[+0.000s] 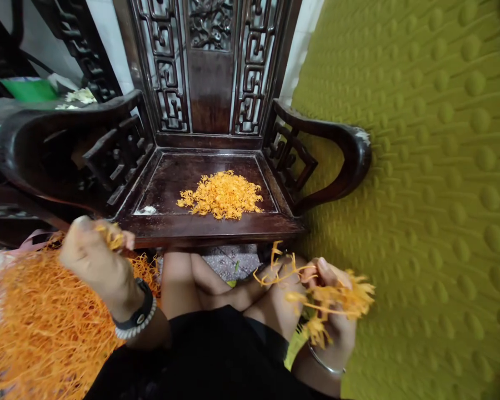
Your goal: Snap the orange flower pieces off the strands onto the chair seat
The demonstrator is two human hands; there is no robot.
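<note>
My left hand (91, 258) is raised over the left side, closed, with small orange pieces (111, 238) showing between its fingers. Below it spreads a large heap of thin, tangled orange strands (54, 328). On the right, near my knee, my right hand (344, 328) is closed around a bunch of orange plastic sprigs (358, 294). Thin branching stems stick out from that bunch to the left, and frilly ends hang below it. A pile of small frilly orange pieces (225, 194) lies on the wooden chair seat (166, 172) in front of me.
The dark carved chair has a left armrest (66, 128) and a right armrest (354, 150). A padded olive-green surface (433, 194) rises close on the right. At the back left is a green container (29, 89). A white scrap (145, 210) sits on the seat.
</note>
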